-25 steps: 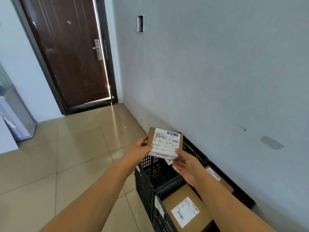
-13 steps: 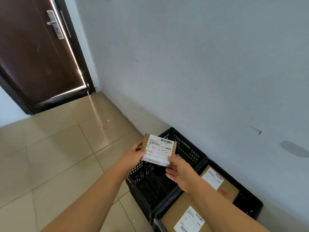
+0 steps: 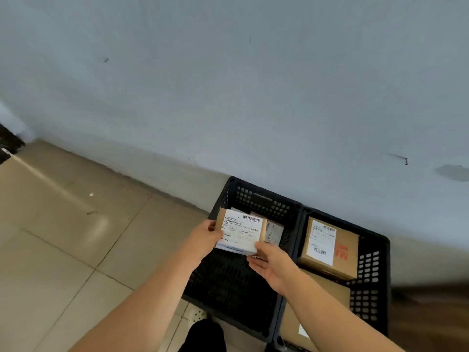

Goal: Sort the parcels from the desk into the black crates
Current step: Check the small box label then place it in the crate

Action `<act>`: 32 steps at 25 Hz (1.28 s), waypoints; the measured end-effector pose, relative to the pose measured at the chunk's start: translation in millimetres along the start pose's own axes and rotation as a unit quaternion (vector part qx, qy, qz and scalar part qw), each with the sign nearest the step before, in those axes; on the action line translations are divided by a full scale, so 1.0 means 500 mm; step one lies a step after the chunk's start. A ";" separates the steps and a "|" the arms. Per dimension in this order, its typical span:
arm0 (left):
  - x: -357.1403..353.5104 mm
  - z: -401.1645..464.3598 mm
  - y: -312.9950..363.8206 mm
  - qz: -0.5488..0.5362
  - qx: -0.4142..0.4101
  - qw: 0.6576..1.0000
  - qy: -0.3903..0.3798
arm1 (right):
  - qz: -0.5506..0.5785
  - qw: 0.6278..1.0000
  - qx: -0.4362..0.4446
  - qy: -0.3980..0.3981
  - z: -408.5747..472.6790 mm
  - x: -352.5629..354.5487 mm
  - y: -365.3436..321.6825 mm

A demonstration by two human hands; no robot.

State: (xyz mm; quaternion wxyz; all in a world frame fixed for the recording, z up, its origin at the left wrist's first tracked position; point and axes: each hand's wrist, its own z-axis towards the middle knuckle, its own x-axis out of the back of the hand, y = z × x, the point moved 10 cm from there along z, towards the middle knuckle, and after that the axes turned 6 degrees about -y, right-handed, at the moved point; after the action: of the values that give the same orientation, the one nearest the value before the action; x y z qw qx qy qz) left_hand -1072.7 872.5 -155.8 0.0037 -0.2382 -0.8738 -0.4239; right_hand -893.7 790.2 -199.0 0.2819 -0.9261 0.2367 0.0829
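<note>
Head view: since a second ago we have stepped up to the left crate [image 3: 256,196], and the small parcel [image 3: 241,234] now hangs directly over it, pinched by our left hand [image 3: 203,241] at one edge and our right hand [image 3: 272,265] at its near corner. We judge the drop is next.

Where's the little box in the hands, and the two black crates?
Held parcel [image 3: 241,233], head view: its white label.
Left crate [image 3: 256,193], head view: far wall.
Right crate [image 3: 368,283], head view: right wall.
</note>
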 end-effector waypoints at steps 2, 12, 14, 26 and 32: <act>0.003 0.049 -0.008 0.032 0.008 0.998 -0.049 | 0.026 0.999 -0.004 0.033 0.022 -0.005 0.015; -0.128 0.269 -0.107 0.054 0.049 0.975 -0.208 | 0.103 0.987 -0.007 0.126 0.170 0.115 0.047; -0.157 0.320 -0.140 0.048 0.058 0.978 -0.193 | 0.103 0.987 -0.006 0.124 0.229 0.139 0.044; -0.338 0.625 -0.279 0.078 0.054 0.984 -0.149 | -0.161 0.962 0.021 0.220 0.547 0.278 -0.026; -0.392 0.693 -0.328 -0.020 0.075 0.991 -0.111 | -0.334 0.918 0.085 0.198 0.606 0.270 -0.043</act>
State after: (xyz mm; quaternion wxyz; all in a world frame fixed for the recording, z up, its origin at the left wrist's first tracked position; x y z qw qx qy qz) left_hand -900.0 962.3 -539.8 -0.0841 -0.2650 -0.9029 -0.3280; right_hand -771.0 923.0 -477.9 0.3182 -0.9213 -0.0292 -0.2216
